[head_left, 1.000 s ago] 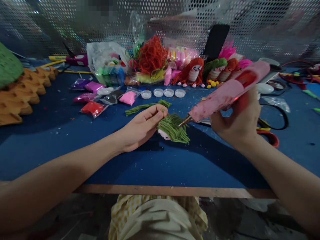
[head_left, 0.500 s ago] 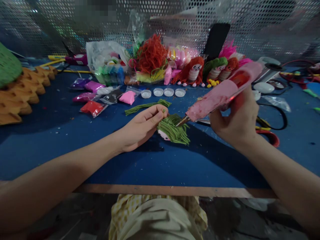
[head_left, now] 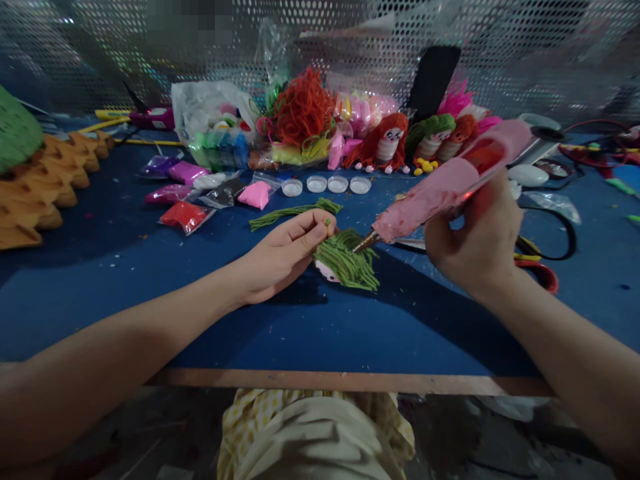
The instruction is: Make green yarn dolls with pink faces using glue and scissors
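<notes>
Over the middle of the blue table, my left hand (head_left: 287, 253) pinches a small doll with green yarn hair (head_left: 347, 260). Its pale face points down toward the table's front edge. My right hand (head_left: 475, 240) is wrapped round the handle of a pink glue gun (head_left: 430, 200). The gun slants down to the left, and its metal nozzle (head_left: 367, 241) is at the doll's green yarn. Whether the tip touches the strands cannot be made out. Behind my left hand lies a loose bundle of green yarn (head_left: 287, 213).
Small bags of coloured clay (head_left: 185, 217) and several clear round lids (head_left: 317, 184) lie behind. Finished yarn-haired dolls (head_left: 389, 143), red yarn (head_left: 305, 107) and a black phone (head_left: 434, 80) stand at the back. Red-handled scissors (head_left: 540, 275) lie beyond my right wrist. An orange egg tray (head_left: 45, 190) is left.
My right hand has shifted very slightly to the right on the glue gun. The nozzle, my left hand and the doll are nearly where they were.
</notes>
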The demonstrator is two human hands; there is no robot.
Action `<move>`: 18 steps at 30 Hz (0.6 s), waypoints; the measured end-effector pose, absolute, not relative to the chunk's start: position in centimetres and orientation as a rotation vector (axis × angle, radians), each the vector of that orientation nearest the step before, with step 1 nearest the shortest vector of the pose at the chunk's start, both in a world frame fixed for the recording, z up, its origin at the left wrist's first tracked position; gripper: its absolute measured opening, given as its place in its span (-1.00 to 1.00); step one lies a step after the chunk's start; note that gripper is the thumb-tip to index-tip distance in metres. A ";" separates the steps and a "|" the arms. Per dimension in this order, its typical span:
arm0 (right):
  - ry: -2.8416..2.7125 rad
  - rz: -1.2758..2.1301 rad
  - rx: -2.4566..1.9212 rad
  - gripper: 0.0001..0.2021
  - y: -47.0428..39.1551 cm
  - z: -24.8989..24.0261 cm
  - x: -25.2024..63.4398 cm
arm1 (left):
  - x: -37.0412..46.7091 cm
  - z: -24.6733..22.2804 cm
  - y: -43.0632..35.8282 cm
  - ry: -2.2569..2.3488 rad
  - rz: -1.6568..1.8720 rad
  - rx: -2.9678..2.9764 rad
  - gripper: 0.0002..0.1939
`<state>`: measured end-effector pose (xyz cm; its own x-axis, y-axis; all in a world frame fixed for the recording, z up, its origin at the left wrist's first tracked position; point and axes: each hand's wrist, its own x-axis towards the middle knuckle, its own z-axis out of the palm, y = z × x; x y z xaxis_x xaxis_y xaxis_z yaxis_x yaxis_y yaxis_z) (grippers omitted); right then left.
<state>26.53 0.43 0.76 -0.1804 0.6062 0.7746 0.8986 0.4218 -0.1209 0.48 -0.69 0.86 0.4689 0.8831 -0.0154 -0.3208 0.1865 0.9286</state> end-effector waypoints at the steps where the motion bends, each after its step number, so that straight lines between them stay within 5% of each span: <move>1: -1.893 -0.472 -1.283 -0.76 0.4 0.8 26.6 | 0.5 0.9 -0.7 0.654 0.938 1.059 -0.64; 9: -1.896 -0.575 -1.321 -0.71 0.2 0.7 27.2 | 0.6 1.0 -0.7 0.674 0.946 1.037 -0.61; 18: -1.769 -0.744 -1.297 -0.34 1.0 0.4 29.6 | 0.5 0.9 -0.3 0.683 0.966 1.050 -0.62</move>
